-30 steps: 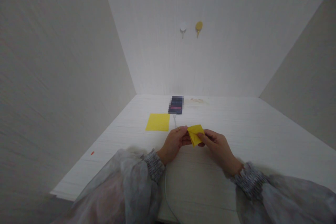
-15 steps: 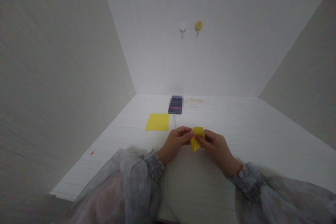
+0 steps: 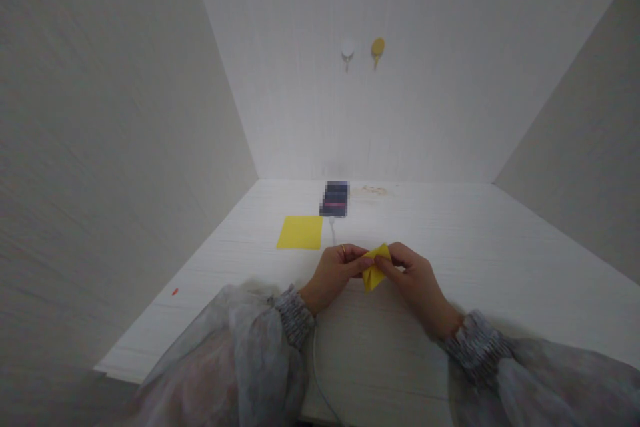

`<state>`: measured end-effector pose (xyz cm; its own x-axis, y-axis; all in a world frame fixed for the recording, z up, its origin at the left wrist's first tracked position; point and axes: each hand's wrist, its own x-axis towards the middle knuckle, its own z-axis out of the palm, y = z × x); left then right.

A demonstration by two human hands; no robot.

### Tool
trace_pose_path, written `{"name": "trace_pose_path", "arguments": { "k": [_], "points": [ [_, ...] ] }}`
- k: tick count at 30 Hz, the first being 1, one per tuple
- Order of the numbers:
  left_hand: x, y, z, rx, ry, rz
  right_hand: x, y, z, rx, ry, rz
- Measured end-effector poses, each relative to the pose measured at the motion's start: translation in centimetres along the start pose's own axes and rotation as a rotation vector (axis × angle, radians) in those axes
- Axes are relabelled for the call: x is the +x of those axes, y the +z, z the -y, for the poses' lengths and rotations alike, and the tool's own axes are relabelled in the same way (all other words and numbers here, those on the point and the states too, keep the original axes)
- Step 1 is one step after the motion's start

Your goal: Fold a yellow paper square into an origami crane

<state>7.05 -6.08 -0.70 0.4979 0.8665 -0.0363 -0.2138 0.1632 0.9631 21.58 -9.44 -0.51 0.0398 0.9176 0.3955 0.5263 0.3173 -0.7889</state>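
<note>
Between my two hands is a small folded piece of yellow paper (image 3: 371, 278), held just above the table. My left hand (image 3: 337, 271) pinches its left side, thumb on top; a ring shows on one finger. From the right, my right hand (image 3: 411, 273) grips the paper, with the thumb pressed on its face and the fingers behind. The paper's upper edge is bent into a slanting point, and a crease runs down its lower part. Its back side is hidden by my fingers. A flat yellow paper sheet (image 3: 301, 232) lies on the table beyond my left hand.
A blurred-out phone (image 3: 335, 199) lies near the back wall, with a white cable (image 3: 316, 357) running from it under my left wrist. Two hooks, one white (image 3: 347, 51) and one yellow (image 3: 378, 48), are on the wall. A small orange bit (image 3: 175, 291) lies at the left.
The folded paper's top has gone from a flat edge to a slanting point. My right thumb has shifted up and left slightly on it. The sheet and phone have stayed put.
</note>
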Motion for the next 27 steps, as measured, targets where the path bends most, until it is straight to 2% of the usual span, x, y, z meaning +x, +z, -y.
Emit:
{"name": "trace_pose_path", "arguments": {
  "k": [3, 7, 15, 24, 27],
  "points": [
    [0.0, 0.0, 0.0, 0.028, -0.021, 0.003, 0.3, -0.2, 0.2, 0.004, -0.068, -0.022],
    [0.1, 0.0, 0.2, 0.026, -0.032, 0.018, 0.4, -0.5, 0.7, 0.074, -0.083, 0.007],
    [0.0, 0.0, 0.2, 0.032, -0.071, 0.031, 0.3, -0.7, 0.7, 0.174, -0.047, -0.001],
    [0.0, -0.1, 0.2, 0.032, -0.107, 0.074, 0.3, -1.1, 0.5, 0.197, 0.018, 0.034],
    [0.0, -0.1, 0.4, 0.04, -0.121, 0.06, 0.3, -1.2, 0.6, 0.184, 0.039, 0.008]
  ]
}}
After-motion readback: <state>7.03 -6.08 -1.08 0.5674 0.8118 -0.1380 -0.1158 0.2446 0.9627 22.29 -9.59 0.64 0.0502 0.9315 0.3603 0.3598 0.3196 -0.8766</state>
